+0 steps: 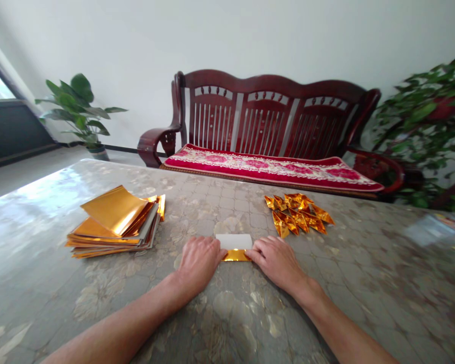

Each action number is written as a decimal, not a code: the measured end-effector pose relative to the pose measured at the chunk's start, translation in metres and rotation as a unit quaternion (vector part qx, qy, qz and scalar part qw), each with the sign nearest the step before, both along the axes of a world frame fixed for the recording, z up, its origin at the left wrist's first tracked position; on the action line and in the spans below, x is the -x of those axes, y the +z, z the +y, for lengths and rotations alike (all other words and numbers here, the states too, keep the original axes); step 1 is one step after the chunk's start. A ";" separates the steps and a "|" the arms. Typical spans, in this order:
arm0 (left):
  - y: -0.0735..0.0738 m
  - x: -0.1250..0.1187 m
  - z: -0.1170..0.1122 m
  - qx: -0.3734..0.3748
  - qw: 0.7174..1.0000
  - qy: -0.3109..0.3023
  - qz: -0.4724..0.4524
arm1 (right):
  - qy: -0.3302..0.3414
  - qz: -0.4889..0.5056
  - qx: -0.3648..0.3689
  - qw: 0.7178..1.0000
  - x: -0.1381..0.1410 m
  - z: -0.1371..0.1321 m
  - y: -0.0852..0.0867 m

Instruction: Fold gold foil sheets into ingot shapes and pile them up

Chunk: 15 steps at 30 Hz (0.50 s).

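Observation:
A small sheet of gold foil paper (235, 247) lies on the table between my hands, its white back facing up and a gold strip folded along the near edge. My left hand (199, 261) presses on its left end with curled fingers. My right hand (276, 259) presses on its right end the same way. A stack of flat gold sheets (116, 222) sits to the left. A pile of several folded gold pieces (298, 213) lies to the right, beyond my right hand.
The table (227, 313) has a glossy floral cover. Behind it stands a dark red wooden bench (265, 121) with a red cushion. Potted plants stand at the far left (79, 111) and far right (428, 131). A clear packet (432, 227) lies at the table's right.

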State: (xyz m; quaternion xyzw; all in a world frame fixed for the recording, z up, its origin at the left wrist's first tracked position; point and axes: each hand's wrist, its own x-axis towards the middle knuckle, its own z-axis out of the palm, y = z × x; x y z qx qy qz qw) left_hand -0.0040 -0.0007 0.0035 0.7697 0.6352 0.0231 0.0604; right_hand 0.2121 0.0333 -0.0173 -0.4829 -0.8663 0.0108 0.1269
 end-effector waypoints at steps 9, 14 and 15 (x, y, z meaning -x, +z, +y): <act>-0.005 0.006 0.002 -0.006 1.000 -0.002 -0.014 | 0.006 0.056 0.060 0.997 -0.007 0.001 -0.001; -0.004 0.006 0.002 -0.011 1.000 -0.006 -0.007 | 0.006 0.049 0.074 0.996 -0.005 0.002 0.002; -0.004 0.005 0.002 -0.013 1.000 -0.006 -0.003 | 0.005 0.045 0.076 0.996 -0.004 0.002 0.003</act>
